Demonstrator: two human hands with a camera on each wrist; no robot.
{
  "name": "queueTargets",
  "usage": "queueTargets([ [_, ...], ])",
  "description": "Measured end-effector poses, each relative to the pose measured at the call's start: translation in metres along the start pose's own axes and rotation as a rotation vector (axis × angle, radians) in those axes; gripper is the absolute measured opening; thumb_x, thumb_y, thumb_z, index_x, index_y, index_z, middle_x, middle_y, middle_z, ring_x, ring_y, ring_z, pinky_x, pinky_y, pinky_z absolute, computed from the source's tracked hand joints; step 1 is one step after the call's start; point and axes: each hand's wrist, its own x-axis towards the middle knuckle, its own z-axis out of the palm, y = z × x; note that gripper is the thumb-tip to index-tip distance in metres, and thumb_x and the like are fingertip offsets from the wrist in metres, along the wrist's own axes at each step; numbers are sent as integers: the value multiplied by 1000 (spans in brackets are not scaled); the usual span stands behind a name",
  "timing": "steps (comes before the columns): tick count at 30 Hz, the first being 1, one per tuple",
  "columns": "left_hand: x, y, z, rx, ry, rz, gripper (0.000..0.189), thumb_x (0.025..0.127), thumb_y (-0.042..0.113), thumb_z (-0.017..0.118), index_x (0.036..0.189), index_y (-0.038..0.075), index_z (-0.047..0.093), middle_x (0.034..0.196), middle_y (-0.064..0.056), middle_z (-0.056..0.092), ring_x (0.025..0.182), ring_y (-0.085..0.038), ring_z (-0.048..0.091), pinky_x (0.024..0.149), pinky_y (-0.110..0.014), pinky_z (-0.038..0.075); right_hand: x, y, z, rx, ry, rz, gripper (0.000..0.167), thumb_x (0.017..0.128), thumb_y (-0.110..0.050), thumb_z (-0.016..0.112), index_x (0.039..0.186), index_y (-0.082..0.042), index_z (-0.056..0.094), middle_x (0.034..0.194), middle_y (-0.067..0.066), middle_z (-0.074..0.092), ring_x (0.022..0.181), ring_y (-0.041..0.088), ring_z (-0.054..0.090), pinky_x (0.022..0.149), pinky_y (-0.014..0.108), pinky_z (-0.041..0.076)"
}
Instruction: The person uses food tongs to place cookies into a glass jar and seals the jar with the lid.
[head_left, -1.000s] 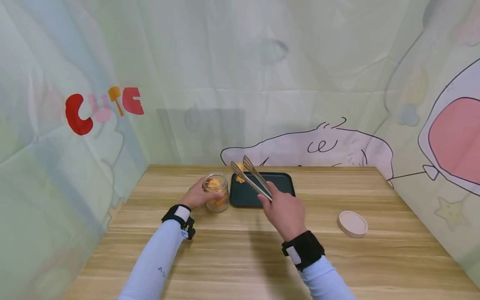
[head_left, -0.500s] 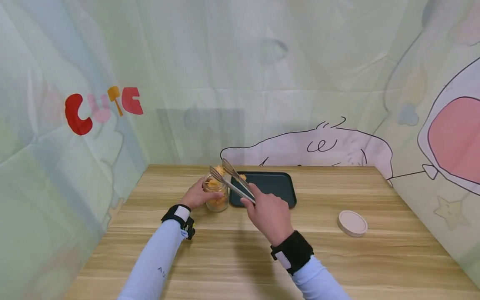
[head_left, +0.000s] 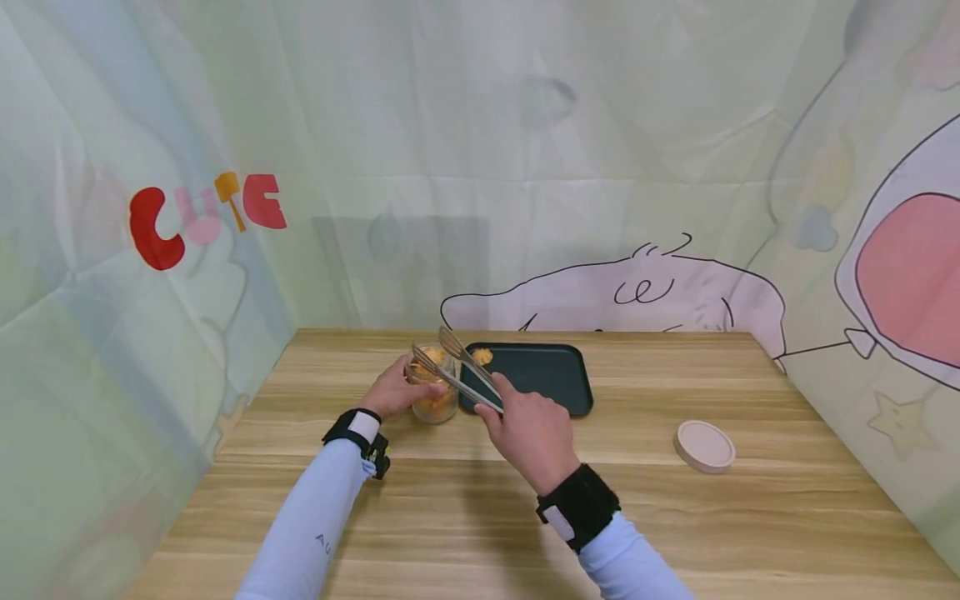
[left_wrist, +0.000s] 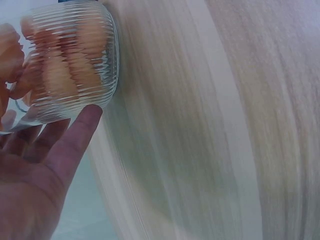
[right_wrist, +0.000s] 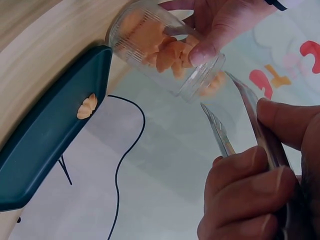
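Observation:
My left hand (head_left: pixel 393 389) holds a ribbed glass jar (head_left: pixel 442 408), its thumb across the near side. Orange shell-shaped snack pieces (right_wrist: pixel 172 55) fill much of the jar, and one piece (right_wrist: pixel 214 83) shows at its mouth. My right hand (head_left: pixel 534 433) grips metal tongs (head_left: pixel 474 385). The tongs' tips stand apart at the jar's mouth, with nothing pinched between them. To the right of the jar lies a dark green tray (head_left: pixel 551 379), with a single snack piece (head_left: pixel 482 357) in its far left corner. In the left wrist view, my fingers (left_wrist: pixel 75 142) lie along the jar's side.
A pale round lid (head_left: pixel 705 447) lies on the wooden table (head_left: pixel 450 533), right of my right hand. Behind and beside the table hang printed cloth walls (head_left: pixel 420 167).
My right hand has moved left from over the tray to the jar with the tongs. The snack piece they pinched has been let go at the jar's mouth. The left hand stays in place.

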Motion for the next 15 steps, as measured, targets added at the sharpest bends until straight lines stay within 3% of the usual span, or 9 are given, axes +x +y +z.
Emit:
queueTargets([
  [15,4,-4,-1,18,-2,51,87,79,39,84,147,8,41,137,-16,54,128,-32,50,108,-49,37,6,20,-1,50,31,80,56,96,-44,63,139,-9,57,51,-1,38,41,15,34,39,28,24],
])
